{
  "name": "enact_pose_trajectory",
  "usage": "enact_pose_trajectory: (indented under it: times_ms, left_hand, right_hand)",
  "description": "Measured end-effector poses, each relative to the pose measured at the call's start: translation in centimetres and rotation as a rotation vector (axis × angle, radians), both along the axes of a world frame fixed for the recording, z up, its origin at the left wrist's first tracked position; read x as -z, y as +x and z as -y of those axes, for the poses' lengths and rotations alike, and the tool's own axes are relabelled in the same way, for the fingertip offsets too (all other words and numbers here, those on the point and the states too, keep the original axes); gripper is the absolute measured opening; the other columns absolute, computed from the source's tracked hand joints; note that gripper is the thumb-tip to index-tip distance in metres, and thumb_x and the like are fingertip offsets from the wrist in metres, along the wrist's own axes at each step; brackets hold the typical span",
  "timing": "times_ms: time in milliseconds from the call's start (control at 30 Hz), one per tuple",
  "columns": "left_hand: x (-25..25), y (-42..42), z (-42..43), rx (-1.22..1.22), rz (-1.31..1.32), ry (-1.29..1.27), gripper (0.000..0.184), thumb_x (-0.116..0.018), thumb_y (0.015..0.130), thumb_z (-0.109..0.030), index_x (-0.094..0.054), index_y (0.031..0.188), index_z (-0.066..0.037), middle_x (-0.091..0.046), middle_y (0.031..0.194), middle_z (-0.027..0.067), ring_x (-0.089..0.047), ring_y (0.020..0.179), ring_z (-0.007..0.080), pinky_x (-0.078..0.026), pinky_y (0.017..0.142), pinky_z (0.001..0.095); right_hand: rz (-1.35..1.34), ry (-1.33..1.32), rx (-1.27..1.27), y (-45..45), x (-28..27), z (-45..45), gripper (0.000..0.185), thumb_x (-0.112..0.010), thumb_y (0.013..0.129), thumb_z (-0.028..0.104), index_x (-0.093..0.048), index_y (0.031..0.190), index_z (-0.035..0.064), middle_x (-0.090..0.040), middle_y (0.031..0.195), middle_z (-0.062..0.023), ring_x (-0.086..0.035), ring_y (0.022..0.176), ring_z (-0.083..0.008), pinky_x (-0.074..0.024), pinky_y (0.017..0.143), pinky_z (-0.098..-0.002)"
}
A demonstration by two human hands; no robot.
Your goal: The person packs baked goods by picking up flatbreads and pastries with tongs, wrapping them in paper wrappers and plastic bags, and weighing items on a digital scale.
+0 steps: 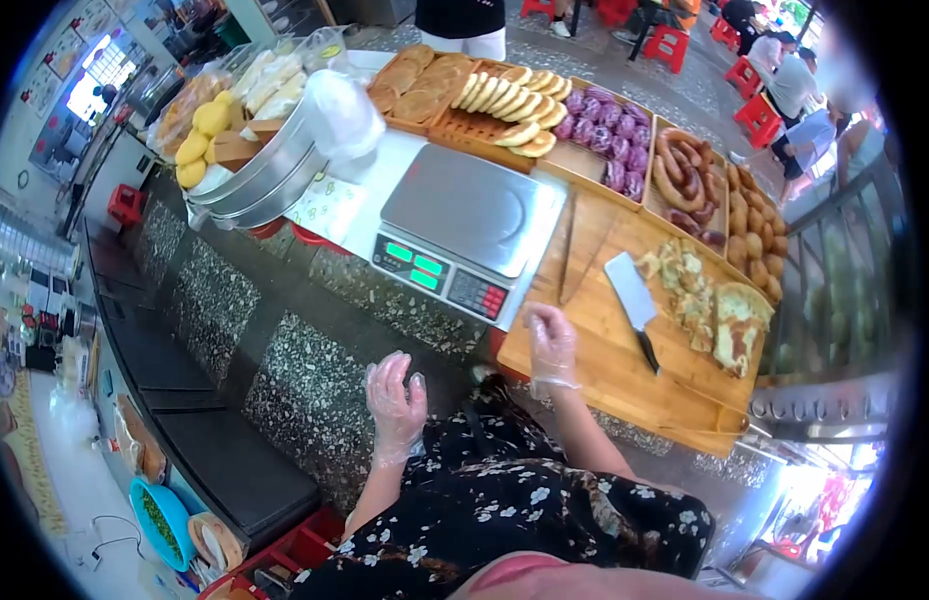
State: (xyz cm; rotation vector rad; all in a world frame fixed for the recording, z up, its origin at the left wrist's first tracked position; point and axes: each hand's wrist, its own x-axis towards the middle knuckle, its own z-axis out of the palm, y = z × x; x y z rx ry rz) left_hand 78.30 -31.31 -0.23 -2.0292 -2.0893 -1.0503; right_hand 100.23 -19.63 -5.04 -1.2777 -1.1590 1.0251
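Both my hands wear clear plastic gloves. My left hand (396, 405) hovers over the floor in front of my body, fingers apart and slightly curled, holding nothing. Near the left edge of the wooden board (605, 385) is my right hand (552, 345), its fingers curled; whether it holds anything is too small to tell. Beyond it stands a digital scale (465, 210) with a bare metal plate and green displays. A cleaver (632, 290) with a black handle lies on the board, beside cut pieces of flatbread (688, 290) and a larger browned piece (740, 330).
Trays of flatbreads (420, 80), pale round cakes (515, 100), purple wrapped items (605, 135), sausages (685, 175) and brown buns (755, 225) line the far side. Steamers (265, 180) stand left. Tongs (568, 245) lie beside the scale. A person (461, 22) stands across the table.
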Motion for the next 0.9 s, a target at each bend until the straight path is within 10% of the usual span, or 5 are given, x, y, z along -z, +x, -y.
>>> enact_pose_trajectory:
  times_ms: [433, 900]
  left_hand:
    - [-2.0, -8.3, -13.9, 0.261, -0.016, -0.110, 0.034, -0.061, 0.077, -0.005, -0.059, 0.111, -0.007, -0.060, 0.111, 0.0099, -0.057, 0.101, 0.0281, -0.042, 0.093, 0.0447]
    - [-0.5, -13.0, -27.7, 0.726, 0.182, -0.166, 0.030, -0.062, 0.078, -0.006, -0.059, 0.108, -0.007, -0.062, 0.106, 0.0105, -0.060, 0.095, 0.0271, -0.047, 0.087, 0.0399]
  right_hand:
    - [-0.200, -0.202, -0.135, -10.9, -0.4, -11.4, 0.012, -0.054, 0.089, 0.002, -0.061, 0.098, 0.0006, -0.063, 0.082, -0.0036, -0.058, 0.076, -0.0090, -0.0480, 0.071, -0.0229]
    - [-0.156, -0.271, 0.287, -11.9, -1.3, -18.0, 0.010, -0.057, 0.088, 0.004, -0.061, 0.096, 0.0000, -0.061, 0.080, -0.0031, -0.057, 0.073, -0.0094, -0.0463, 0.067, -0.0223]
